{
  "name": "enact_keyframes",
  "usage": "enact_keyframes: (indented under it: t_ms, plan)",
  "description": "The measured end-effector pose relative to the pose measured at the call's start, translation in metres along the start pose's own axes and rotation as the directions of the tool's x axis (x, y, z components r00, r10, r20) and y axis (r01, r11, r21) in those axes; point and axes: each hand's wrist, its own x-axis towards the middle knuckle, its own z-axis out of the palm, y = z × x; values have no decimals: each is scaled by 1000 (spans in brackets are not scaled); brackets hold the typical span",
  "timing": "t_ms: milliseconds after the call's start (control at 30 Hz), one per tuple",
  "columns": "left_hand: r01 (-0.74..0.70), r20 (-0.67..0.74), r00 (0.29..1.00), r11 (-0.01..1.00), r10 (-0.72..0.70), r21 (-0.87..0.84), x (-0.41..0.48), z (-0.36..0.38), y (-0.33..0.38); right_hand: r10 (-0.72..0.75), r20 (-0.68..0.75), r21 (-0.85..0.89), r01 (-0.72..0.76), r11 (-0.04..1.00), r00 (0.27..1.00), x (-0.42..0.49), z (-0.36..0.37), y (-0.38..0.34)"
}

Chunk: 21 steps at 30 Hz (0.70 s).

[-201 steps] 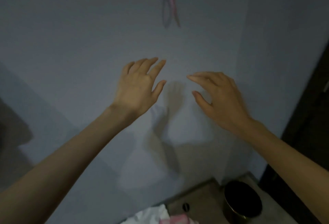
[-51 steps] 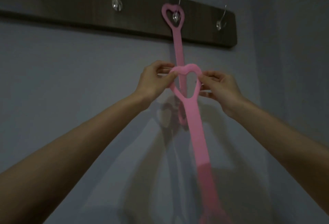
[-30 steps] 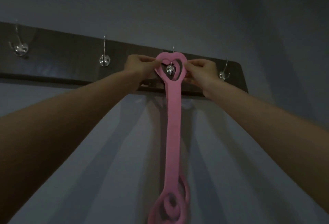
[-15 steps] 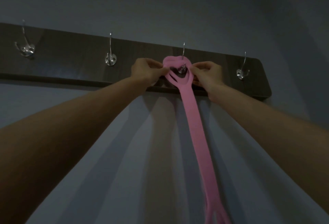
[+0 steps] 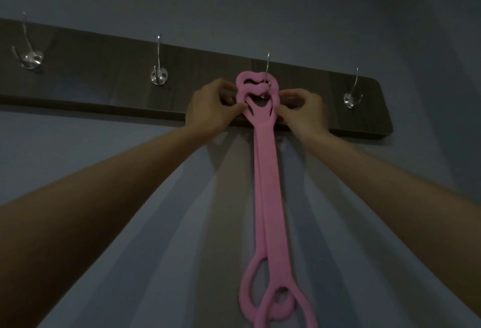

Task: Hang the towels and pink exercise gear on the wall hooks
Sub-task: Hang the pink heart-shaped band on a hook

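Dim light. A plain grey-blue wall (image 5: 234, 2) carries a dark wooden board (image 5: 91, 80), mounted horizontally. Soft shadows streak the wall below the board.

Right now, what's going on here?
A person is fitting a pink exercise band over the third hook from the left on a wooden rack. The left hand and right hand pinch either side of its heart-shaped top loop. A second pink band hangs behind it on the same hook. The other three hooks are bare; no towels in view.
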Motion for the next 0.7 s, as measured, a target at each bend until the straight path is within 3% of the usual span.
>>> enact_keyframes:
  t_ms: [133,267,700]
  plan:
    - [-134,30,991,951,130,278,-18,-8,5,-197,64,-205,206,957,978,-21,-14,-10]
    - [-207,65,978,859,200,468,-45,-28,14,-296,155,-244,326,913,943,-53,-26,-25]
    - [-228,176,972,803,155,551,-168,-108,-5,-222,352,-338,344,876,909,-188,-41,-86]
